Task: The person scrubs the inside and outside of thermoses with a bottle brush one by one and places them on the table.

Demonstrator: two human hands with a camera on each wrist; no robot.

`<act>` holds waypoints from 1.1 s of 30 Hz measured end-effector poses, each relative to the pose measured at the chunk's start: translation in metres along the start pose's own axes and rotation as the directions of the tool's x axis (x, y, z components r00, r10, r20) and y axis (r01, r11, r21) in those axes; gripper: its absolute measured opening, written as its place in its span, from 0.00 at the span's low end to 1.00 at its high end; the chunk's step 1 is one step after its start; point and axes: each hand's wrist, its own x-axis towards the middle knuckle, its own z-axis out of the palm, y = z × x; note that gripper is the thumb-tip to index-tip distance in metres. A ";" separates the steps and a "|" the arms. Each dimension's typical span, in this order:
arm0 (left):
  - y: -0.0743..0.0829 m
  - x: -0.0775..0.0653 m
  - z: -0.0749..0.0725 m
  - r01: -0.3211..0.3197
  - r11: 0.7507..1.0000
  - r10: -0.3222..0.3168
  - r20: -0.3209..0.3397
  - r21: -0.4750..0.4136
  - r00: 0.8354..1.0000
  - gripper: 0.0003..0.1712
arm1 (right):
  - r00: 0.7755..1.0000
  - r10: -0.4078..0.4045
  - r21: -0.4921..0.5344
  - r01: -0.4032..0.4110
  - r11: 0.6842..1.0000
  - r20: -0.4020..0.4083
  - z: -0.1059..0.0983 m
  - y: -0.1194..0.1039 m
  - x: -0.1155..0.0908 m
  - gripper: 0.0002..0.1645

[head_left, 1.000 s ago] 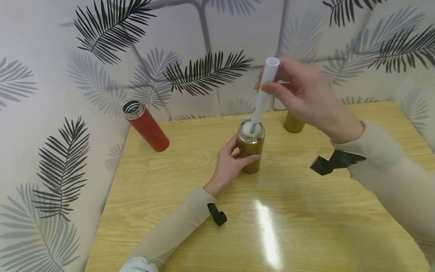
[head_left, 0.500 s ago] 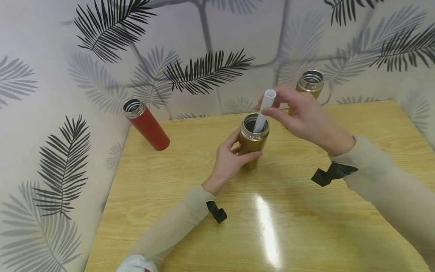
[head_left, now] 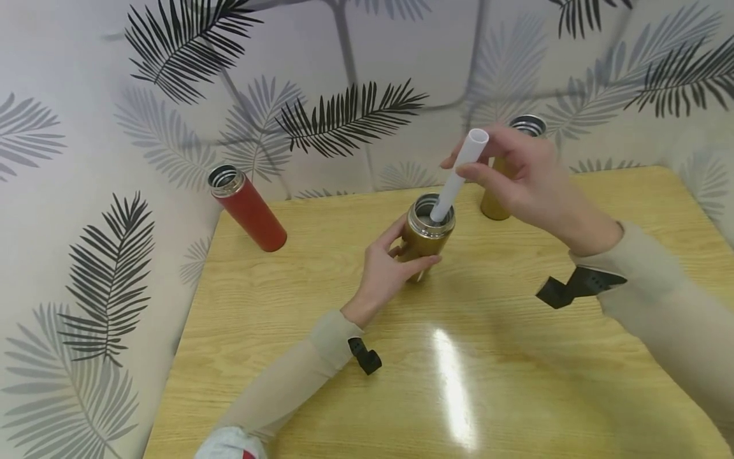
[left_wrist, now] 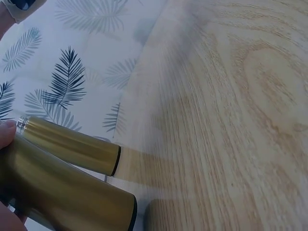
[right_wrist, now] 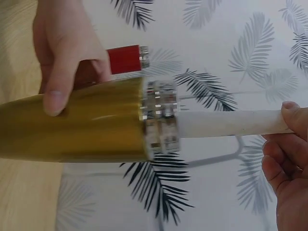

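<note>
My left hand [head_left: 385, 274] grips an open gold thermos bottle [head_left: 425, 245] round its side, thumb across the front. In the left wrist view the same thermos bottle [left_wrist: 67, 192] fills the lower left corner. My right hand [head_left: 524, 175] pinches the hollow white handle of a bottle brush [head_left: 461, 172] between thumb and fingers. The brush slants down into the bottle's steel mouth, with its sponge head hidden inside. From the right wrist, the white handle [right_wrist: 226, 123] runs straight out of the threaded steel neck [right_wrist: 162, 118] to my fingertips.
A red thermos bottle [head_left: 252, 213], lidless, stands at the table's back left. Behind my right hand, a second gold thermos bottle [head_left: 496, 203] stands near the back edge, partly covered. Leaf-patterned wall covering [head_left: 229, 57] rises behind the wooden table [head_left: 275, 382].
The brush went deep into the bottle, its white head sinking out of sight, then my right hand drew it partly up and right. My left hand keeps its grip; the bottle has tilted slightly.
</note>
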 end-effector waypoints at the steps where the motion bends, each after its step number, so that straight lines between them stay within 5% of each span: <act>1: 0.000 0.000 0.000 -0.001 1.000 0.001 0.001 -0.001 1.000 0.48 | 1.000 -0.009 0.003 0.009 1.000 -0.010 -0.002 -0.002 0.002 0.07; 11: 0.000 0.000 0.000 0.005 1.000 -0.005 -0.005 0.002 1.000 0.48 | 0.999 0.045 -0.073 -0.046 0.996 -0.017 -0.012 -0.015 0.008 0.10; 21: 0.006 -0.001 0.001 -0.017 1.000 0.017 0.020 0.006 1.000 0.46 | 0.992 0.095 -0.119 -0.086 0.989 0.077 0.014 0.005 -0.016 0.16; 27: 0.006 -0.002 0.001 -0.014 1.000 0.014 0.016 0.015 1.000 0.45 | 0.995 0.081 -0.050 -0.078 0.996 0.055 0.015 0.006 -0.017 0.16; 33: 0.003 -0.001 -0.001 -0.007 0.999 0.007 -0.002 0.046 1.000 0.46 | 0.999 0.016 0.148 -0.012 0.989 -0.028 0.002 -0.001 -0.003 0.09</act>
